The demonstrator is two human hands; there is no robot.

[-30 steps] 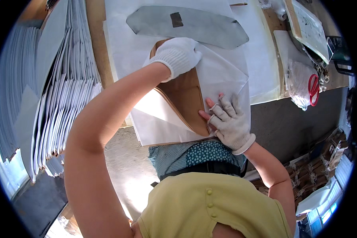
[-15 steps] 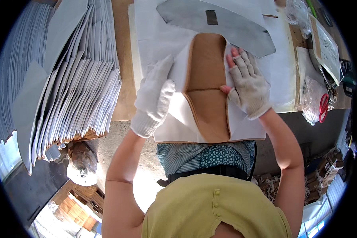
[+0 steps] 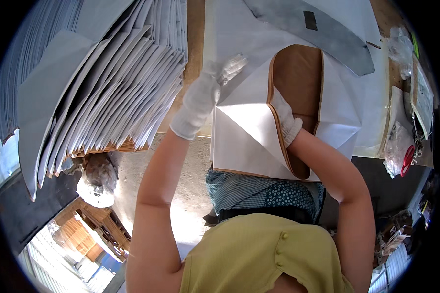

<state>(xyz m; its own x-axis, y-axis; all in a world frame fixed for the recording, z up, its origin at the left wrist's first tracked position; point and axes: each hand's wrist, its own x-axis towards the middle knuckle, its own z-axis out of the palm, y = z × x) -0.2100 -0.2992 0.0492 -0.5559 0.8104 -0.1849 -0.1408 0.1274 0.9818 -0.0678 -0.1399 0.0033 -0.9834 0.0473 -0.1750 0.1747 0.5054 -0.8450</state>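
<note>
In front of me lies a folded white paper bag (image 3: 244, 141). Its end is spread into an oblong opening that shows the brown inside (image 3: 298, 68). My right hand (image 3: 286, 117), in a white knit glove, reaches into this opening against its left side; the fingers are tucked under the edge and hidden. Out at the bag's upper left is my left hand (image 3: 208, 93), also gloved, with fingers stretched over the white paper and nothing held. Beyond the bag lies a flat grey template (image 3: 327, 34) with angled ends and a dark patch.
A tall stack of folded white paper bags (image 3: 127, 93) fills the left side. At the right edge are red-handled scissors (image 3: 407, 161), clear plastic bags (image 3: 400, 51) and a clipboard-like board (image 3: 422, 97). White sheets (image 3: 230, 29) cover the tabletop. A plastic bag (image 3: 97, 180) sits low at left.
My right hand has gone from lying flat beside the bag's right edge to inside the opening at its left. My left hand has shifted outward. The whole view has swung, moving things rightward.
</note>
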